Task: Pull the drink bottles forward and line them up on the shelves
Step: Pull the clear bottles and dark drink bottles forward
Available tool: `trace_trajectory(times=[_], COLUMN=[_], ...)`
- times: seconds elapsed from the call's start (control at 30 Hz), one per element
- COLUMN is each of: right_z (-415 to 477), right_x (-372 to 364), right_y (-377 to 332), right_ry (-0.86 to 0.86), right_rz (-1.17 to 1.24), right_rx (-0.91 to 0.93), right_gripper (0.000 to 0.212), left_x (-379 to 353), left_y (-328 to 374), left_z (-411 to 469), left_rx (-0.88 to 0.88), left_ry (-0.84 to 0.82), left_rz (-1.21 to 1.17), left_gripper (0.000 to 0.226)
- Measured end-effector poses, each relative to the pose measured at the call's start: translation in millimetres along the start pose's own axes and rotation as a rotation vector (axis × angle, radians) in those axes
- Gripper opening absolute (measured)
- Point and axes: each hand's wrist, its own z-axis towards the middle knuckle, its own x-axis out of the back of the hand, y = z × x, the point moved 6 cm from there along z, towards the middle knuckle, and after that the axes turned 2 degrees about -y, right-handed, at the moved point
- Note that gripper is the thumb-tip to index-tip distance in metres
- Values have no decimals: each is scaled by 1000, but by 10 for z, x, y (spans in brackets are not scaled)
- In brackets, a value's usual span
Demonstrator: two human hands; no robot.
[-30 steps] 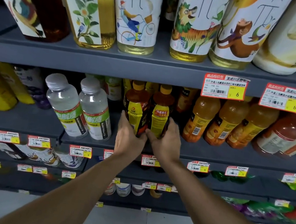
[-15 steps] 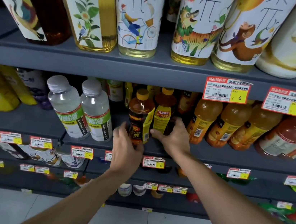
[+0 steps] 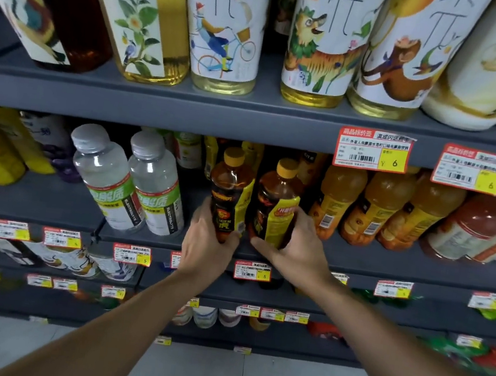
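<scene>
Though dark amber, yellow-capped bottles (image 3: 229,198).

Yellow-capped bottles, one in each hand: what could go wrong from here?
1. The left hand and right hand grip the left yellow-capped bottle and right yellow-capped bottle low, near the shelf lip. Pulled too far, a base could slip off the edge.
2. The orange juice bottles stand close beside the right hand, so a knuckle could knock one over.
</scene>
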Motion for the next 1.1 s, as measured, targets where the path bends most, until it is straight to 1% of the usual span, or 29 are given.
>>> trace_trajectory(times=[0.03, 0.07, 0.1, 0.17, 0.23, 0.3, 0.37, 0.47, 0.53, 0.6, 0.7, 0.83, 0.9, 1.0, 1.03, 1.1], right_z=[-7, -12, -13, 4, 50, 108, 146, 133, 115, 115, 136, 163, 172, 161, 155, 145], right_x=[20, 21, 6, -37, -66, -83, -91, -87, -89, -87, -93, -79, -72, -124, -141, -160], right_y=[-22, -46, -66, -81, -52, -7, 23, 22, 25, 30, 31, 17, -6, -18, -2, 18], right_ry=[60, 110, 146, 164, 99, -18, -89, -58, -22, -30, -109, -171, -176, -208, -199, -153], right_rz=[-16, -28, -32, 9, 118, 197, 208, 219, 195, 190, 176, 70, 26, -88, -106, -108], right_rx=[-32, -51, -51, -38, -31, -46, -53, -48, -18, -1, 2, 47, 88, 122, 116, 117], right_gripper=[95, 97, 94, 80, 65, 60, 66, 75, 70, 63, 62, 61, 68, 93, 95, 88], left_x=[-3, -7, -7, -3, -11, -18, -15, -4, -14, -21, -12, 0, 5, 38, 47, 62], left_y=[1, -3, -10, -38, -80, -113, -117, -120, -138, -158, -180, -181, -199, -222, -223, -227], left_z=[13, 16, 13, 0, -12, -25, -27, -1, 11, -8, -85, -180, -180, -132, -113, -84], left_rx=[-6, -13, -15, 2, 47, 96, 105, 90, 78, 76, 95, 81, 60, 34, 28, 20], left_ry=[-12, -20, -23, -14, 0, 12, 18, -8, -44, -59, -16, 29, -4, -51, -60, -66], left_rz=[-13, -18, -15, -6, -13, -24, -9, 4, 45, 89, 91, 150, 159, 158, 157, 160], left_gripper=[50, 48, 47, 51, 57, 63, 66, 67, 67, 67, 68, 71, 76, 76, 76, 74])
